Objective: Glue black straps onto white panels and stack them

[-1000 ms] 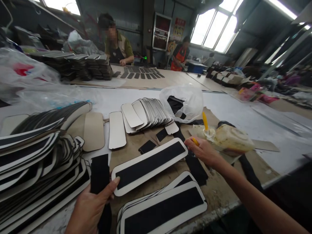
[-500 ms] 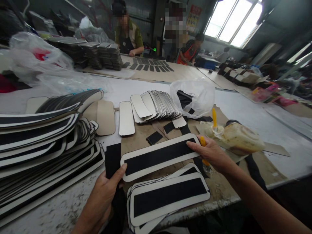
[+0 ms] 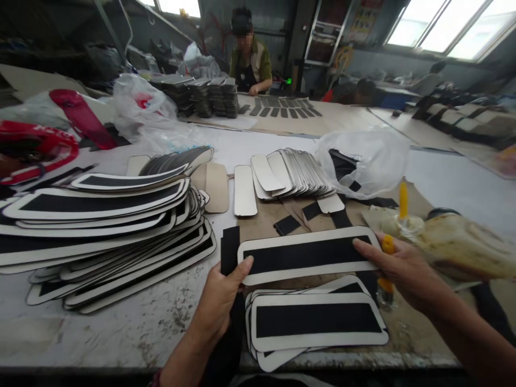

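A long white panel with rounded corners and a black strip along its middle [image 3: 306, 254] is held level between my two hands. My left hand [image 3: 220, 298] is closed on its left end, thumb on top. Black strips [image 3: 230, 251] stick up beside that hand; whether it grips them I cannot tell. My right hand [image 3: 403, 266] pinches the right end, with a yellow-handled tool [image 3: 387, 257] tucked in the same hand. Just below the held panel lies a small pile of like panels [image 3: 318, 321], slightly fanned.
Large stacks of striped panels [image 3: 121, 242] fill the left. Plain white pieces [image 3: 296, 172] lie fanned ahead, near a clear plastic bag [image 3: 363, 161]. At right stands a stained container [image 3: 463, 242] beside an upright yellow handle [image 3: 403, 199]. A co-worker [image 3: 250, 64] stands across the table.
The view has swung left, so things appear further right and a red item shows at the far left. Both hands keep hold of the same panel, which looks more level.
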The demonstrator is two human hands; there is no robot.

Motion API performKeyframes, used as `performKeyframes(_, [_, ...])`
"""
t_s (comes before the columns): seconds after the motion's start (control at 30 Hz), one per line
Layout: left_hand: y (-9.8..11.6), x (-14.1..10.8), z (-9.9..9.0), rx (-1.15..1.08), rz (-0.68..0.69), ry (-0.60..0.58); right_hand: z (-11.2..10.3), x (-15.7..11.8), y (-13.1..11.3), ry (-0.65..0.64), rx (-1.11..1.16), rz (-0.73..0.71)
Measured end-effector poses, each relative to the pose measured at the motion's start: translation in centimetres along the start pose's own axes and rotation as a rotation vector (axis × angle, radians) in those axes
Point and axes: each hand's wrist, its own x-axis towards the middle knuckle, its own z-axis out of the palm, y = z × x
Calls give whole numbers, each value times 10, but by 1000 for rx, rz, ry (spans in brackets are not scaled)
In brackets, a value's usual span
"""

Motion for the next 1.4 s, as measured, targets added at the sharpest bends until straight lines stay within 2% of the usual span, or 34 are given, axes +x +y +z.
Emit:
performKeyframes(0.17, [0,1,0,26,4,108,2,-3,-1,-49,-23,-57])
performKeyframes(0.37, [-2,-1,-2,43,-12,150,2,-5,1,-35,-100,-158])
performKeyframes(0.57, [-1,0,-3,37,-96,101,0,-6,6,-1,-68,-197])
performKeyframes(0.7, [3,-1,-1,21,-177,47,-3,-6,10,-62,50,-145])
performKeyframes(0.93, [3,-2,0,39,-267,71,-9,-7,13,-165,212,-99])
performKeyframes(1.07, [5,-3,6,97,-243,113,-20,-5,10,-222,57,-114])
performKeyframes(1.2, [4,-3,10,129,-210,153,-32,-2,7,-183,-113,-195])
performKeyframes(1.3, [2,-3,10,116,-188,136,-32,-2,7,-122,-219,-219])
performKeyframes(1.4, [-1,-7,8,88,-145,49,-27,-6,9,-90,-298,-176])
